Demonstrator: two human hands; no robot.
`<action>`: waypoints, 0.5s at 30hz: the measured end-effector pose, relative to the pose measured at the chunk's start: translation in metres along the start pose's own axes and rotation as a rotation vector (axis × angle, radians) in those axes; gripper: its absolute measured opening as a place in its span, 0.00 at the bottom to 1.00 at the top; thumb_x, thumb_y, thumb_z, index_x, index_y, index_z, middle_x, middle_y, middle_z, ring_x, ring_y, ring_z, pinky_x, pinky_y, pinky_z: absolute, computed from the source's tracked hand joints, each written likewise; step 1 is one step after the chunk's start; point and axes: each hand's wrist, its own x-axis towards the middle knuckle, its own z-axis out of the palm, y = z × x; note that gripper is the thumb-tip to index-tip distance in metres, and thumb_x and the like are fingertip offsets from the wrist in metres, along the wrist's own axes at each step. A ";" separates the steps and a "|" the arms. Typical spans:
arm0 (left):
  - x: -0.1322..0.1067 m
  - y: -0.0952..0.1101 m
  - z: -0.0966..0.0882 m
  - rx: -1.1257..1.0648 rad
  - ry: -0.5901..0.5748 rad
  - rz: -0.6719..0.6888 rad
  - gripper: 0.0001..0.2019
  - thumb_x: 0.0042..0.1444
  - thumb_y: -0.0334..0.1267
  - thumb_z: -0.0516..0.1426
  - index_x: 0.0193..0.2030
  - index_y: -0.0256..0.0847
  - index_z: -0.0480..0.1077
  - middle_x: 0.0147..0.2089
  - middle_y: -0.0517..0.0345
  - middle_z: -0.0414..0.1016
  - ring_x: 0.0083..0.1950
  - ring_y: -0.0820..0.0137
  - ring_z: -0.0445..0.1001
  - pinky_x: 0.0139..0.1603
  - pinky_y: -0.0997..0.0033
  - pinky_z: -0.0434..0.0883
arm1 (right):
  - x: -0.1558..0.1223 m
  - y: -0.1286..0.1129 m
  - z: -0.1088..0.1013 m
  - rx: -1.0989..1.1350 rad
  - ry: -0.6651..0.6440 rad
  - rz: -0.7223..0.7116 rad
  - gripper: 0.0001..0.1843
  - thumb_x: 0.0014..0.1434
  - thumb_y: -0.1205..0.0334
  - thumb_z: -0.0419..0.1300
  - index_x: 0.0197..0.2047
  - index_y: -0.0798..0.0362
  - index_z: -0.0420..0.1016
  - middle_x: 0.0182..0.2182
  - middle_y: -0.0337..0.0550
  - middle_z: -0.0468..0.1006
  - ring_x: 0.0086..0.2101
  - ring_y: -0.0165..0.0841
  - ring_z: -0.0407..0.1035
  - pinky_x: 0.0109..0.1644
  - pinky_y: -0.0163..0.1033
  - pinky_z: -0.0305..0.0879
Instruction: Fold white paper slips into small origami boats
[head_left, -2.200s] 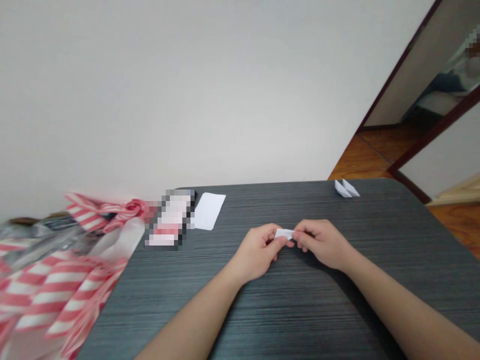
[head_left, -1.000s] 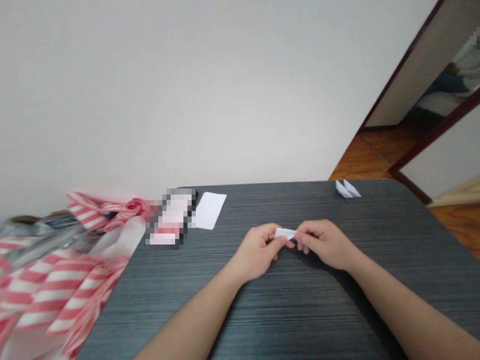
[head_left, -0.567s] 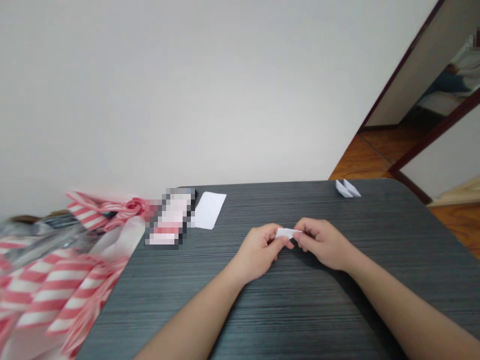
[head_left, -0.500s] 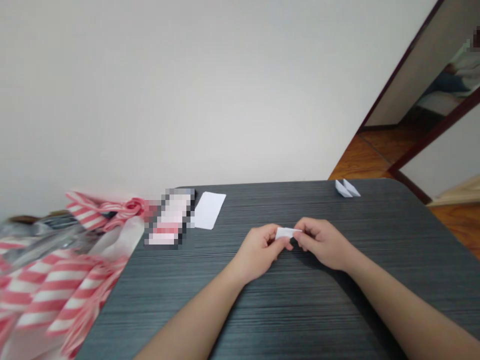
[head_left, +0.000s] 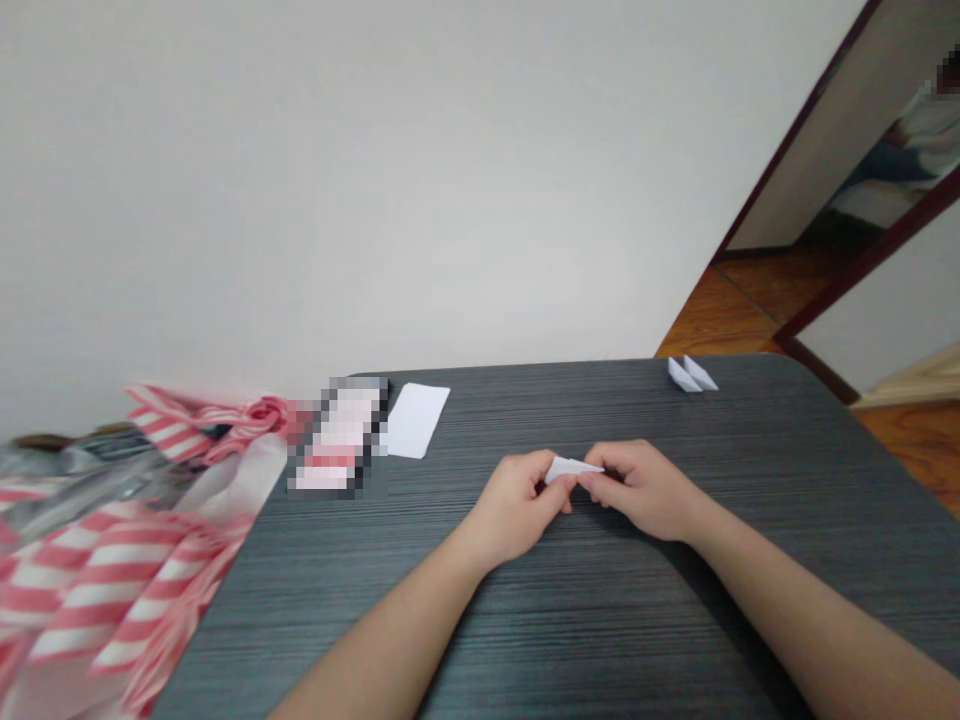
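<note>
A small folded piece of white paper is held just above the dark table, its pointed end toward the right. My left hand pinches its left part between thumb and fingers. At the other end, my right hand is closed on the paper, thumb tip near the left thumb. Parts of the paper are hidden behind the fingers. Farther off at the back right lie two folded white paper pieces, side by side and pointed.
White paper sheets lie at the back left, beside a phone-like object blurred by pixels. Red-and-white striped cloth is heaped left of the table. A wall rises behind. Through a doorway at right, a person is partly visible.
The paper's visible part has turned from a flat strip to a narrower, pointed shape. My right thumb has shifted slightly left, closer to the left thumb.
</note>
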 end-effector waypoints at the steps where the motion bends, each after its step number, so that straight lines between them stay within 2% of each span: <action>1: 0.000 0.000 0.000 -0.004 0.005 0.000 0.15 0.62 0.39 0.54 0.25 0.38 0.70 0.24 0.61 0.72 0.24 0.75 0.64 0.27 0.76 0.58 | 0.000 0.000 0.000 0.017 0.008 0.010 0.12 0.63 0.60 0.57 0.28 0.54 0.72 0.22 0.36 0.72 0.24 0.29 0.63 0.29 0.33 0.56; 9: 0.000 0.001 -0.002 0.002 -0.014 -0.006 0.17 0.62 0.39 0.53 0.23 0.38 0.69 0.22 0.61 0.70 0.24 0.74 0.64 0.28 0.76 0.59 | 0.001 0.004 0.003 0.111 0.023 0.046 0.12 0.64 0.59 0.57 0.29 0.53 0.71 0.21 0.36 0.72 0.23 0.29 0.64 0.28 0.33 0.57; 15: 0.000 -0.004 0.001 -0.059 0.001 -0.031 0.16 0.63 0.43 0.53 0.27 0.38 0.70 0.23 0.62 0.71 0.24 0.75 0.64 0.27 0.76 0.59 | 0.000 0.005 0.001 0.168 0.039 0.048 0.13 0.64 0.60 0.57 0.28 0.53 0.70 0.21 0.37 0.73 0.24 0.29 0.66 0.30 0.33 0.61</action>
